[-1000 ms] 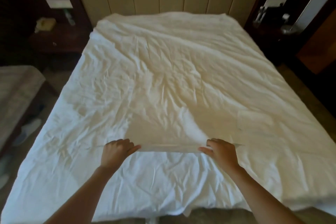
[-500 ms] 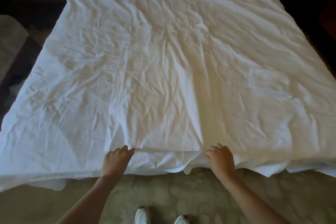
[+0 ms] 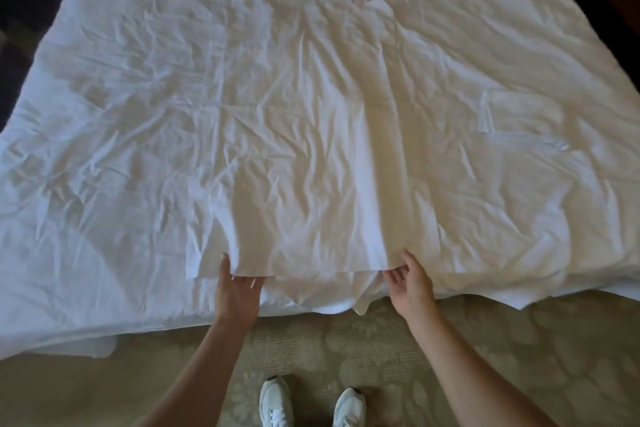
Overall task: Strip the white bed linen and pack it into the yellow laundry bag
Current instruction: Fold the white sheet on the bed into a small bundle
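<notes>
Creased white cotton bed linen [image 3: 311, 97] lies spread over the whole bed, reaching from the far edge down to the near one, where its border spills over and hangs toward the floor. A folded-back flap of that same sheet sits in the middle of the near edge, and I have hold of it at both ends. My left hand [image 3: 237, 291] is turned palm up, the thumb lying on top of the flap and the fingers tucked beneath it, so the grip there is pinched on the cloth. My right hand [image 3: 412, 284] is at the other end of the flap, palm turned inward with the fingers loosely bent; the thumb lies against the sheet's edge, but I cannot tell whether the grip on that side is really closed on the fabric or only touching it. Between my two hands the flap's edge runs nearly straight, with a looser layer bunched under it. Below the bed is a beige carpet with a pale floral pattern [image 3: 450, 357], and my two white trainers [image 3: 311, 402] stand on it, toes pointing at the bed.
</notes>
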